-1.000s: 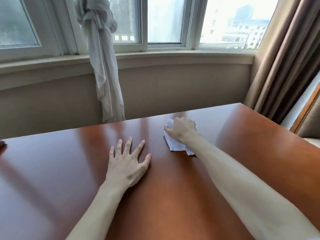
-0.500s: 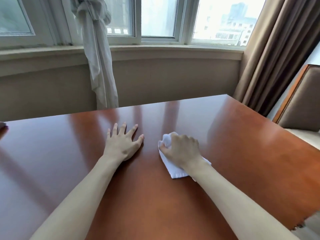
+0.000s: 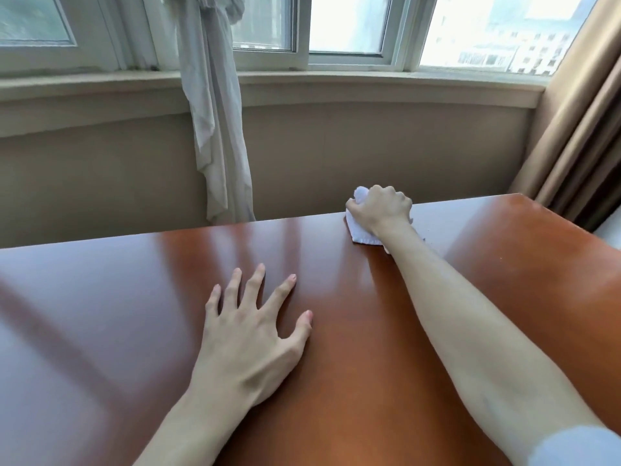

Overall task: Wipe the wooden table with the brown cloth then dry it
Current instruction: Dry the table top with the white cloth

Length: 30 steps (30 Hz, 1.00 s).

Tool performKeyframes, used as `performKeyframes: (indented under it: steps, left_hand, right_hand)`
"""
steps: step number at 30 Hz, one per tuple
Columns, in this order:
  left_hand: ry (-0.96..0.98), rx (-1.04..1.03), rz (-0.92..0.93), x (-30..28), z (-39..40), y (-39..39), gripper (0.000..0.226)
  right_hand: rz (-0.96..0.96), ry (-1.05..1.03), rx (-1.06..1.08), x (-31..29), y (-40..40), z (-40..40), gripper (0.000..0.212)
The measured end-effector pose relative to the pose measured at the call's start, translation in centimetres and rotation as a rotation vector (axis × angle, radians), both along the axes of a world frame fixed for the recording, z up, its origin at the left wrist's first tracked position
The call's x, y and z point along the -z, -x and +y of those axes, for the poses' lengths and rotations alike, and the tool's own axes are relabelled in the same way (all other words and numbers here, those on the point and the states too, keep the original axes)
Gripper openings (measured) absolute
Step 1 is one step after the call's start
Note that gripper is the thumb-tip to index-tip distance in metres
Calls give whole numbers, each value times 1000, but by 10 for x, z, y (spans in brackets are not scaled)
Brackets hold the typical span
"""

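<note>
From the head camera, your right hand (image 3: 381,210) is stretched out to the far edge of the table (image 3: 369,348), its fingers curled tight round a white cloth (image 3: 361,232). The cloth is bunched under your palm, with one puff showing above your knuckles and a flat corner lying on the wood on the near side of your wrist. It sits right at the table's far edge, toward the right half of that edge.

Your left hand (image 3: 250,334) lies flat on the table, well nearer to you than the cloth and to its left. Its fingers are straight and spread, the thumb held out to the side, and it grips nothing.

Beyond the table's far edge a pale knotted curtain (image 3: 215,122) hangs from the window (image 3: 349,25), left of the cloth. A tan drape (image 3: 584,129) falls past the table's far right corner.
</note>
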<state>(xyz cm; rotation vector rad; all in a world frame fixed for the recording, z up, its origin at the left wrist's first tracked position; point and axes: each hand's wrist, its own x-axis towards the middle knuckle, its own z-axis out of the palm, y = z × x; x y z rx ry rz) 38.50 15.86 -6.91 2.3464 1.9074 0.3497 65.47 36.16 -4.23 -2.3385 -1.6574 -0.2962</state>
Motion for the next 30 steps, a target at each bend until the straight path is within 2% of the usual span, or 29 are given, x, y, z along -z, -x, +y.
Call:
performKeyframes:
  steps: [4, 8, 13, 17, 22, 24, 30]
  left_hand:
    - [53, 11, 2, -3, -1, 3, 77]
    - [73, 22, 16, -3, 2, 2, 73]
    - [106, 34, 14, -8, -3, 2, 71]
    - [105, 38, 9, -11, -7, 2, 70]
    - [86, 49, -3, -8, -9, 2, 69]
    - [75, 51, -3, -7, -9, 2, 69]
    - [27, 33, -8, -4, -8, 0, 77]
  right_hand:
    - [36, 126, -55, -9, 14, -61, 48]
    - [41, 207, -156, -17, 35, -169, 43]
    - [76, 63, -251, -11, 65, -315, 39]
    - [15, -8, -250, 4, 74, -371, 54]
    - [0, -41, -167, 4, 62, -311, 54]
    - [42, -57, -157, 3, 52, -264, 45]
    - [18, -59, -74, 3, 22, -88, 44]
